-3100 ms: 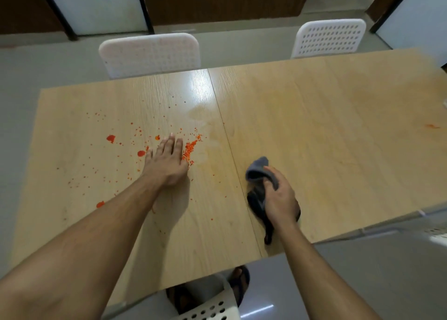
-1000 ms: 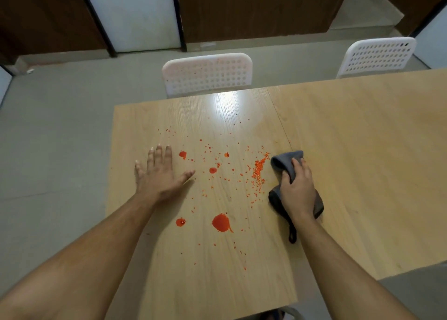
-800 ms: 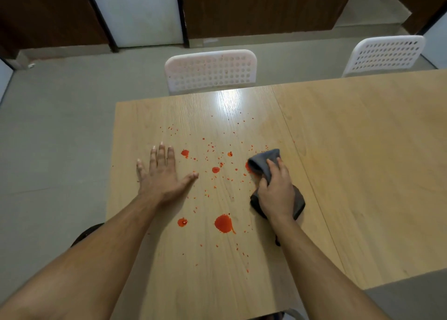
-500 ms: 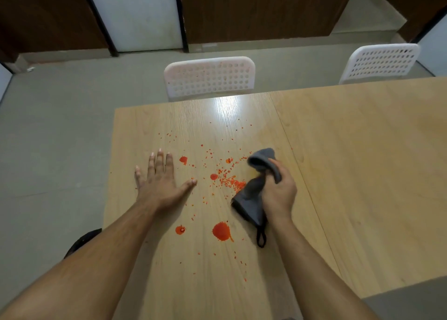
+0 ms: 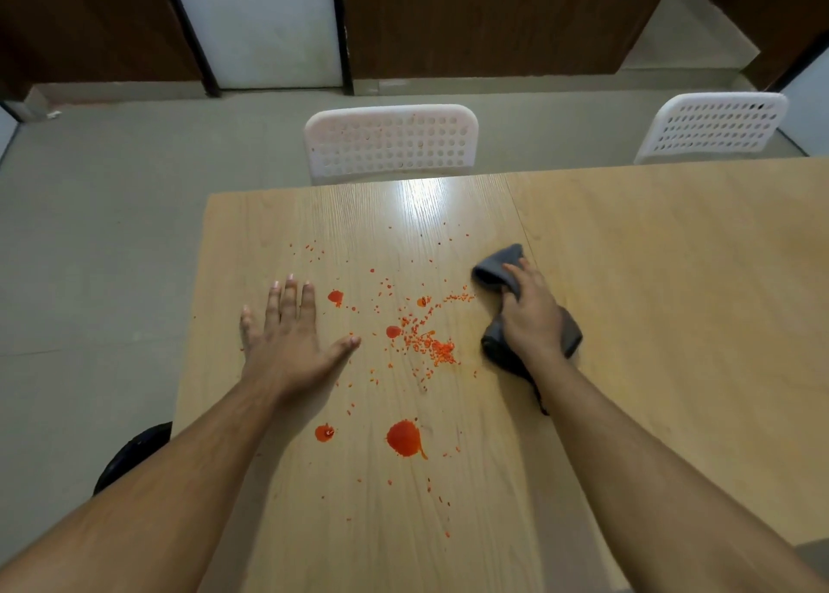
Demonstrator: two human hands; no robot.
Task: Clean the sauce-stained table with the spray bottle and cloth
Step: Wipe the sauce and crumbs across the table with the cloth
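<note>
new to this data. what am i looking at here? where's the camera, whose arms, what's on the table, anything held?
No robot here: a person works with bare hands, and the one camera sits on their head, looking forward and down. That is why both forearms enter from the bottom. The left hand lies flat, fingers spread, on the wooden table. The right hand grips a grey cloth that rests on the table. Between the hands are red sauce stains: a scatter of small specks and, nearer the person, a big blob. Two white chairs stand at the far side. No spray bottle is in view.
</note>
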